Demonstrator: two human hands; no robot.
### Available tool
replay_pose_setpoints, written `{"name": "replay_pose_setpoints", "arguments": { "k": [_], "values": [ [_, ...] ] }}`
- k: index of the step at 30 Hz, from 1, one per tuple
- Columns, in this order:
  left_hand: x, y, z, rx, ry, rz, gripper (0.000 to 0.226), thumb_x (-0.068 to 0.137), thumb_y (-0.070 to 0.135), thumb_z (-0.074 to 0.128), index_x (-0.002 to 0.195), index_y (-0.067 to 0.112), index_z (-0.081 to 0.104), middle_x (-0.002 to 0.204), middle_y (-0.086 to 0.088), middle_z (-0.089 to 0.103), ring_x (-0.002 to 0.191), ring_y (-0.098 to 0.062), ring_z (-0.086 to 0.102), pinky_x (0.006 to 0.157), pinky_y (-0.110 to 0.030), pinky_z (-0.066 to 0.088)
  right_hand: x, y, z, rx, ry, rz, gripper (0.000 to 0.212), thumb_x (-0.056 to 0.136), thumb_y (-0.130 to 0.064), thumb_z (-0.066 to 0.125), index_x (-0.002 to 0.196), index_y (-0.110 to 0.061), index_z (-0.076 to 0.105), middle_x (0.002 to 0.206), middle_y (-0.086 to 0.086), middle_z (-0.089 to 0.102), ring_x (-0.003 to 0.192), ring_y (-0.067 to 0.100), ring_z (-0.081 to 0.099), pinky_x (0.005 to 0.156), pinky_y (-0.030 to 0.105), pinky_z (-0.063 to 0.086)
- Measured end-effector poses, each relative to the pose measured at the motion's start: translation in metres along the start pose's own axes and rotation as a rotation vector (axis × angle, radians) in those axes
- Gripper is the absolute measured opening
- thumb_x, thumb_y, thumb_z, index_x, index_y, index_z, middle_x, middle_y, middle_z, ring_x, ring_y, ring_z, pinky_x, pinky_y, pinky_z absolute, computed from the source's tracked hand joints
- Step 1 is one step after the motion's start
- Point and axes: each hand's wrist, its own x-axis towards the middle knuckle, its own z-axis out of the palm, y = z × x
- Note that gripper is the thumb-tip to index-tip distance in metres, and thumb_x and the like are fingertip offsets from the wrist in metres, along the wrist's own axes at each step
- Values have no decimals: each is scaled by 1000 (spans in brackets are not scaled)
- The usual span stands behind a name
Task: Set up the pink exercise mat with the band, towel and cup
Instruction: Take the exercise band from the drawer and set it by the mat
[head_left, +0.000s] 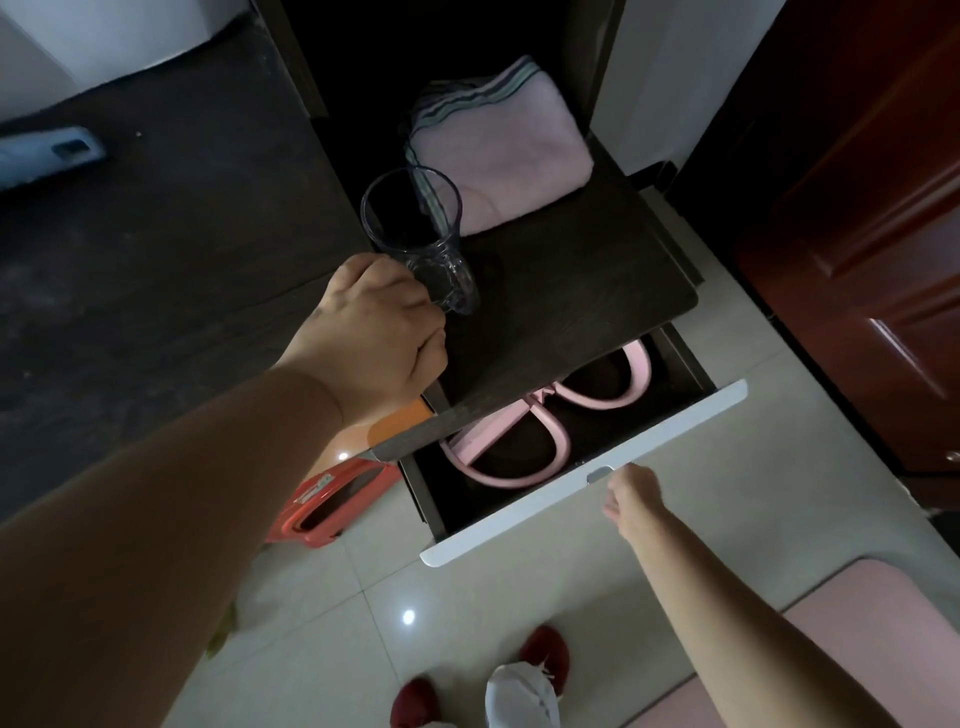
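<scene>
My left hand (376, 327) is closed around the lower part of a clear glass cup (415, 223), which tilts above a dark wooden shelf (571, 291). Behind the cup lies a folded pink towel (504, 150) with striped edges. Under the shelf a white-fronted drawer (587, 473) stands pulled out, and a pink figure-eight band (519, 436) lies inside it. My right hand (631, 499) rests at the drawer front near its small handle, fingers loosely curled, holding nothing I can see. A corner of the pink mat (862, 639) shows on the floor at lower right.
An orange-red plastic item (332, 499) lies on the tiled floor left of the drawer. A dark red door (857, 260) stands to the right. A dark countertop (156, 234) fills the left. Red slippers (545, 654) are below on the tiles.
</scene>
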Motion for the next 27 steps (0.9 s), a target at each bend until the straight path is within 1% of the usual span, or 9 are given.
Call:
{"name": "replay_pose_setpoints", "arguments": {
  "k": [3, 5, 7, 10, 12, 16, 20, 24, 27],
  "values": [
    [-2, 5, 0, 98, -19, 28, 39, 83, 23, 39, 65, 7, 70, 65, -7, 68, 74, -30, 68, 88, -37, 47, -9, -2, -22, -113, 291, -569, 42, 86, 0, 46, 127, 11, 42, 132, 32, 45, 121, 45, 45, 104, 48, 36],
    [-4, 8, 0, 137, -39, 49, 39, 84, 24, 40, 66, 8, 70, 64, -6, 68, 72, -28, 68, 84, -38, 54, -28, -8, -25, -210, 398, -977, 48, 81, -16, 42, 119, 12, 50, 130, 34, 45, 123, 45, 42, 103, 49, 34],
    [-3, 13, 0, 187, -34, 65, 39, 84, 23, 40, 65, 7, 70, 62, -7, 68, 69, -28, 68, 81, -39, 55, -42, -14, -19, -520, 375, -1209, 49, 77, -27, 38, 108, 4, 60, 122, 26, 55, 118, 39, 49, 103, 53, 34],
    [-3, 21, 1, 241, -40, 18, 38, 83, 21, 41, 65, 6, 71, 62, -9, 68, 67, -29, 68, 80, -41, 56, -55, -17, -5, -1207, 126, -1073, 39, 91, -33, 37, 102, -7, 63, 114, 10, 61, 119, 28, 48, 113, 59, 8],
    [-4, 26, 3, 245, -32, -31, 38, 83, 20, 40, 66, 4, 70, 64, -11, 68, 68, -30, 68, 81, -44, 55, -59, -14, 0, -1395, 102, -998, 45, 95, -33, 31, 93, -7, 68, 103, 8, 66, 116, 26, 48, 115, 55, 0],
    [-1, 31, -4, 239, -139, -105, 37, 83, 23, 45, 68, 1, 71, 66, -14, 68, 72, -34, 66, 84, -49, 52, -62, -10, -1, -1433, 135, -973, 46, 95, -31, 30, 91, -7, 69, 101, 7, 68, 116, 23, 47, 117, 47, 2],
    [-5, 33, -16, 279, -209, -113, 28, 62, 22, 81, 72, -2, 71, 69, -17, 68, 76, -37, 66, 87, -54, 49, -63, 4, -12, -1402, 143, -993, 43, 94, -29, 33, 93, -5, 68, 104, 9, 68, 115, 24, 49, 116, 38, 14],
    [-9, 38, -21, 358, -276, 79, 15, 57, 16, 79, 65, 6, 71, 65, -11, 67, 68, -32, 67, 83, -51, 53, -71, 15, -19, -1347, 141, -1051, 40, 93, -25, 36, 92, -2, 68, 102, 12, 69, 108, 27, 53, 104, 32, 30],
    [-9, 37, -18, 384, -372, 182, 23, 45, 13, 88, 61, 9, 72, 64, -8, 67, 66, -30, 67, 82, -47, 55, -76, 23, -29, -1305, 146, -992, 37, 92, -27, 41, 87, -3, 69, 95, 11, 71, 103, 27, 55, 96, 33, 36]
  ]
}}
